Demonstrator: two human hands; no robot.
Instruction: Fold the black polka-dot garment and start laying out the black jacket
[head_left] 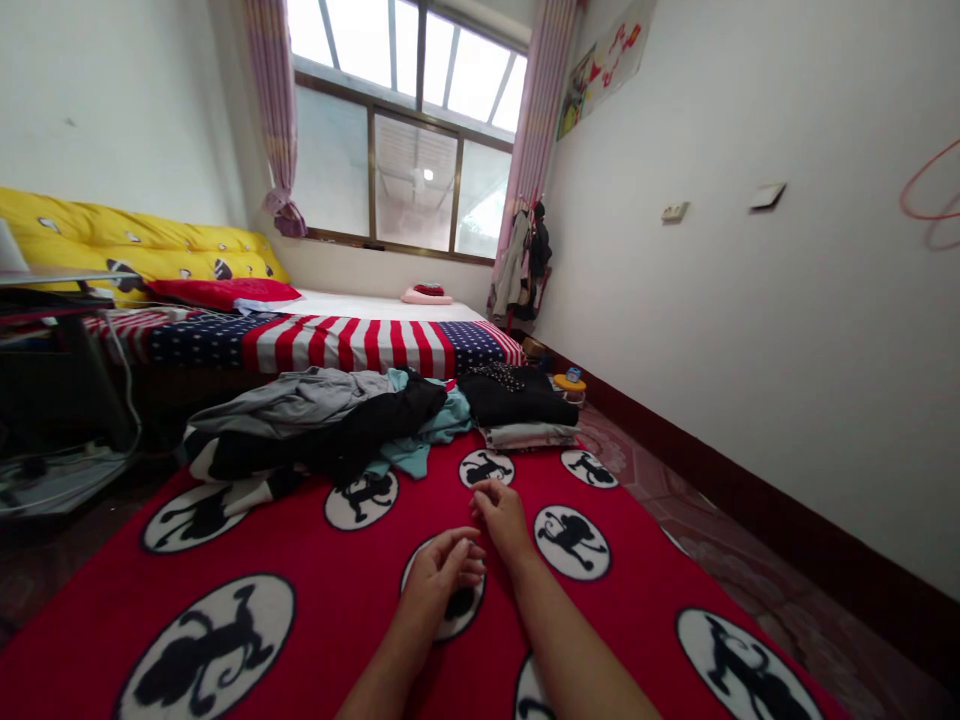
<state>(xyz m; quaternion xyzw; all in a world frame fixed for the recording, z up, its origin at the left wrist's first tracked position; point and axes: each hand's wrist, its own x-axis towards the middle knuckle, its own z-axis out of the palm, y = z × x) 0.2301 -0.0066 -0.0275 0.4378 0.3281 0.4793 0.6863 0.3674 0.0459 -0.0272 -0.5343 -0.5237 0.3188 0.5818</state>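
Over the red blanket point(300, 600) with its black monkey figures in white circles, both my hands hover close together near the middle. My left hand point(442, 570) is loosely curved, fingers a little apart, with nothing in it. Slightly farther forward, my right hand point(501, 520) is bent inward with relaxed, half-curled fingers and no object visible in it. Beyond them lies a loose heap of clothes, with a grey garment point(300, 400), a black garment point(375, 425) and a teal garment point(442, 425). To its right sits a stack of folded dark clothes point(517, 398) above a folded light garment point(529, 436).
A bed with a stars-and-stripes cover point(337, 343) and a yellow cushion point(142, 235) stands behind the clothes. At left is a desk point(82, 370) with cables. A yellow-lidded container point(570, 385) is beside the stack, near the right wall point(750, 330). Clothes hang on a rack point(517, 260).
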